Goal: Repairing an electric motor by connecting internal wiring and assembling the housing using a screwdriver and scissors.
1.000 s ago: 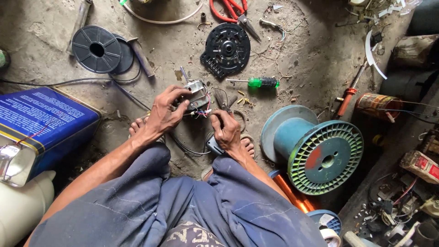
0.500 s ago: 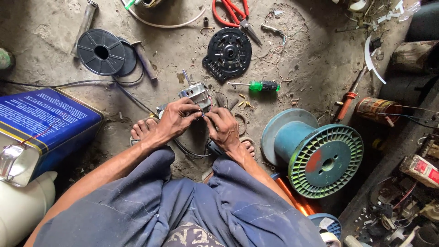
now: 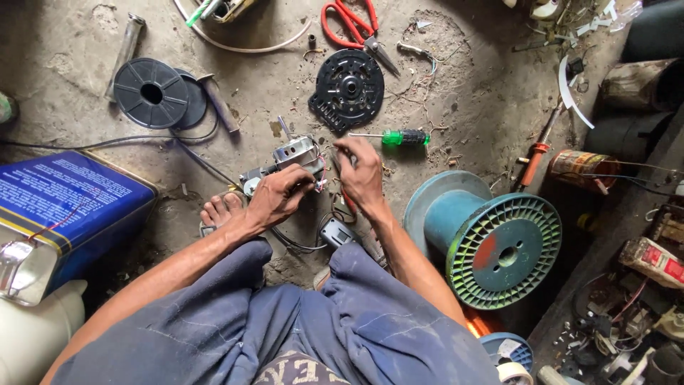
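Packages first: one blue rectangular tin (image 3: 68, 207) with white print lies far to the left of the small motor (image 3: 296, 153), and one rusty cylindrical can (image 3: 584, 170) with a reddish label lies far to the motor's right, beside a red-handled tool (image 3: 536, 153). Lower right of the motor, at the frame's edge, sits a red-and-white box (image 3: 652, 260).

The motor itself rests on the dirt floor, just in front of the person's bare foot (image 3: 222, 210). It is a silvery metal block with a thin shaft poking up-left and a tuft of pink and white wires (image 3: 322, 175) at its right side.

The left hand (image 3: 279, 196) is curled around the motor's near side, fingers pressed on it. The right hand (image 3: 362, 175), just right of the motor, has its fingertips pinched together at the wires; whether it truly holds a strand cannot be told.

Counts around the motor: one black round cover plate (image 3: 347, 89) just beyond it; one green-handled screwdriver (image 3: 399, 137) right of it, past the right hand; one pair of red-handled scissors (image 3: 353, 25) farther beyond; two black discs (image 3: 153, 93) overlapping to its upper left; one big teal spool (image 3: 491, 239) to its lower right.
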